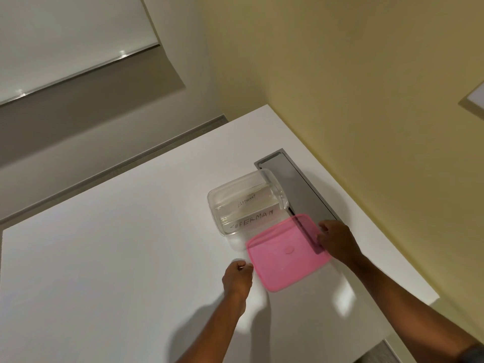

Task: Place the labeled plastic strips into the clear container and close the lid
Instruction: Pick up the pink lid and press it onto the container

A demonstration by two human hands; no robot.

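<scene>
A clear plastic container (217, 205) stands uncovered on the white table. Inside it lie clear strips with handwritten labels, one reading ELEPHANT (246, 201) and one reading SUPERMAN (252, 220). A translucent pink lid (285, 251) is held just in front of the container, slightly tilted, its far edge near the container's near rim. My left hand (237, 276) pinches the lid's left corner. My right hand (337, 241) grips its right edge.
The white table (117, 258) extends to the left and toward me. A grey recessed slot (301, 189) runs along the table beside the yellow wall, right behind the container. The table's right edge drops off near my right forearm.
</scene>
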